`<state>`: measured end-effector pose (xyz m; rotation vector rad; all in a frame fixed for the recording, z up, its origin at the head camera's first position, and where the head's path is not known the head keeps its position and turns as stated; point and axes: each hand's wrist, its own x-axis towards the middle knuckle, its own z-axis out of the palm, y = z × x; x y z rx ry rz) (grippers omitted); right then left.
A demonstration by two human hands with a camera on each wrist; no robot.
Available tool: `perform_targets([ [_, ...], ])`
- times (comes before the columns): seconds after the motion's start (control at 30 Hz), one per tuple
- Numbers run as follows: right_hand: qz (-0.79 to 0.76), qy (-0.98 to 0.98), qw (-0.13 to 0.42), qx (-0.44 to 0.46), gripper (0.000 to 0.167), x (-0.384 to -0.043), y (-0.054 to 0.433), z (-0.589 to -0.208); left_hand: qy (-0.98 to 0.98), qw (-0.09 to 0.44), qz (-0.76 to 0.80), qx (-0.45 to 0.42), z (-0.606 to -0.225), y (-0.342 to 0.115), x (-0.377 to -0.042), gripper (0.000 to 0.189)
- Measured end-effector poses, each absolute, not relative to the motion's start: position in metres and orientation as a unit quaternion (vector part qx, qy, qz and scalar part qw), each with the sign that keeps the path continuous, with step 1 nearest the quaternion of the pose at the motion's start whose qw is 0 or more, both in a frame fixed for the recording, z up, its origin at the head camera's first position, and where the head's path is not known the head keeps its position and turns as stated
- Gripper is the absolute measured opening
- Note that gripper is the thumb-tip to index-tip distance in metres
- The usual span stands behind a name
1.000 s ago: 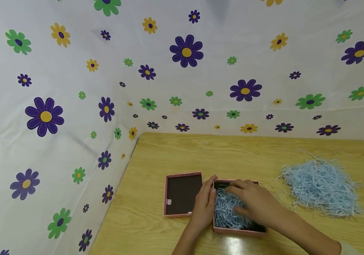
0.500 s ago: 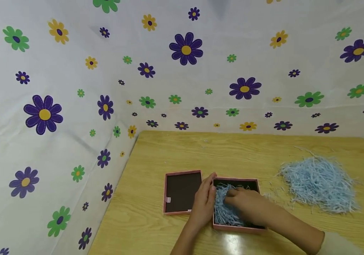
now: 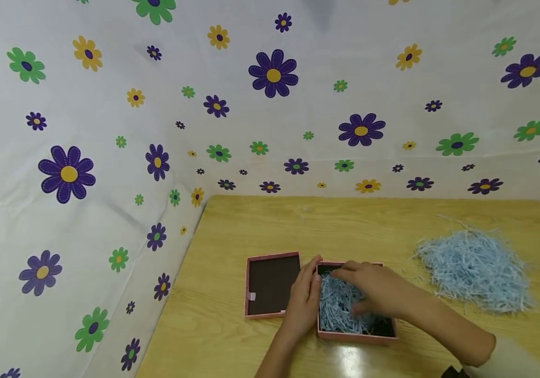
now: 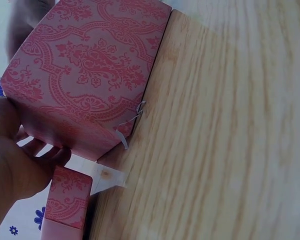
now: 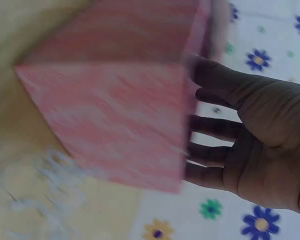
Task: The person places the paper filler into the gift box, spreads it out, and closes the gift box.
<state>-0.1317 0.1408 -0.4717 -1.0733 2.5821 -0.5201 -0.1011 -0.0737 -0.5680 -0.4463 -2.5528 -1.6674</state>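
Observation:
An open pink patterned box [image 3: 359,338], dark inside, holds light-blue shredded paper [image 3: 338,307] heaped toward its left side. My left hand [image 3: 304,302] holds the box at its left wall, fingers along the outside and thumb by the rim; the left wrist view shows the fingers [image 4: 57,156] bent against the wall. Over the box, my right hand [image 3: 380,291] reaches in past the rim, thumb and fingers apart above the shredded paper. The right wrist view shows the right fingers [image 5: 212,152] spread, with their tips hidden behind the box wall. Nothing shows gripped in them.
Left of the box lies its pink lid [image 3: 274,286], dark inside up, close to the left hand. A loose pile of light-blue shredded paper [image 3: 477,273] sits on the wooden table [image 3: 232,226] to the right. Flowered cloth [image 3: 319,115] hangs behind and at the left.
My right hand dipped into the shredded paper with bunched fingers, then rose and spread its fingers again. The paper in the box has shifted. My left hand has stayed at the box's left side.

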Motion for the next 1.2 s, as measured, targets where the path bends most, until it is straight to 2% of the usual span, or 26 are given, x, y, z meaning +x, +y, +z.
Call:
perform_targets([
  [0.1, -0.221, 0.898, 0.134, -0.355, 0.069, -0.138, 0.163, -0.441, -0.825, 0.025, -0.547, -0.139, -0.568, -0.073, -0.101, 0.049],
  [0.23, -0.243, 0.915, 0.084, -0.312, 0.064, -0.145, 0.198, -0.416, -0.824, 0.025, -0.552, -0.126, -0.568, -0.076, -0.101, 0.049],
  [0.37, -0.224, 0.941, 0.036, -0.251, 0.065, -0.153, 0.245, -0.407, -0.823, 0.026, -0.551, -0.134, -0.568, -0.075, -0.102, 0.049],
  [0.47, -0.2, 0.958, 0.023, -0.206, 0.066, -0.162, 0.29, -0.411, -0.821, 0.02, -0.553, -0.139, -0.568, -0.071, -0.103, 0.049],
  [0.63, -0.174, 0.971, 0.042, -0.158, 0.064, -0.182, 0.355, -0.433, -0.823, 0.013, -0.552, -0.13, -0.568, -0.071, -0.101, 0.049],
  [0.8, -0.169, 0.971, 0.078, -0.151, 0.059, -0.194, 0.395, -0.464, -0.826, 0.007, -0.55, -0.125, -0.568, -0.072, -0.1, 0.049],
  [1.03, -0.207, 0.959, 0.131, -0.143, 0.069, -0.201, 0.421, -0.499, -0.824, 0.01, -0.552, -0.127, -0.568, -0.069, -0.102, 0.049],
  [1.2, -0.194, 0.962, 0.132, -0.139, 0.054, -0.201, 0.422, -0.519, -0.823, 0.011, -0.554, -0.125, -0.568, -0.068, -0.101, 0.049],
])
